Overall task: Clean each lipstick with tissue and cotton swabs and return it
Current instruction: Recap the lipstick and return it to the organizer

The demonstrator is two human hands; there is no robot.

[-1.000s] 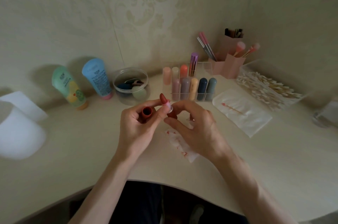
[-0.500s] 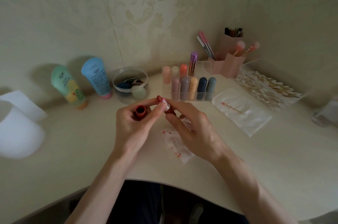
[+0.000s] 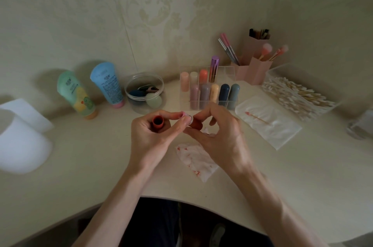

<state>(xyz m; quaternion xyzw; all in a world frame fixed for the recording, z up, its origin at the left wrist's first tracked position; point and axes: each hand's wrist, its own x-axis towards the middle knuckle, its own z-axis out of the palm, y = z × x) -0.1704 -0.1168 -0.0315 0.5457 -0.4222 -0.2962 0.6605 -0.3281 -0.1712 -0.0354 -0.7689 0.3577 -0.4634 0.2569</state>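
My left hand (image 3: 150, 135) holds a red lipstick cap (image 3: 157, 121) in its curled fingers, open end up, while its thumb and forefinger pinch the silver collar of the red lipstick (image 3: 194, 123). My right hand (image 3: 218, 133) grips the lipstick's red base. The red bullet no longer shows above the collar. A crumpled tissue (image 3: 198, 159) with red stains lies on the desk under my right hand. A clear organiser (image 3: 227, 71) behind my hands holds several capped lipsticks (image 3: 214, 92).
A used cotton swab (image 3: 257, 117) lies on a white pad (image 3: 270, 123) at right. Behind it stands a clear box of cotton swabs (image 3: 296, 95) and pink brush holders (image 3: 256, 69). Two tubes (image 3: 107, 85), a clear jar (image 3: 144, 92) and a white object (image 3: 20, 142) stand at left.
The red bullet that stood above the collar has sunk out of sight into the lipstick. Both hands stayed together above the tissue and drifted slightly up in view.
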